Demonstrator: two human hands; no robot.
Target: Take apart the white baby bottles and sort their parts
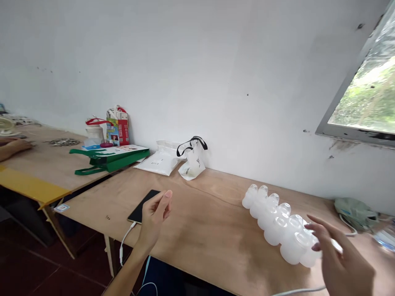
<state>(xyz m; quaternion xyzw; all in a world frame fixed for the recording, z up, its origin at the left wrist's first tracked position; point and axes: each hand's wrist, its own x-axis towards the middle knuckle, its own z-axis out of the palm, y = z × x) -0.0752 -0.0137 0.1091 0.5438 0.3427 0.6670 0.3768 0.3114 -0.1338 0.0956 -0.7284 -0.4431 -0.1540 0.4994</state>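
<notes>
The right hand (345, 263) hung open, fingers spread, holding nothing, just beside a double row of frosted plastic containers (277, 226) on the plywood table (212, 218). The left hand (153, 218), loosely curled and empty, was near a phone (142, 206) with its white cable (124, 242).

Milky white plastic cups (285, 230)

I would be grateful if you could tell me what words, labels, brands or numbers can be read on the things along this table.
White carrier bag: dark print, too small to read.
White packet: label too small to read.
Green bag: printed card on top, too small to read.
Red paper bag: print too blurred to read.
Blue-and-white sticker: too small to read.
</notes>
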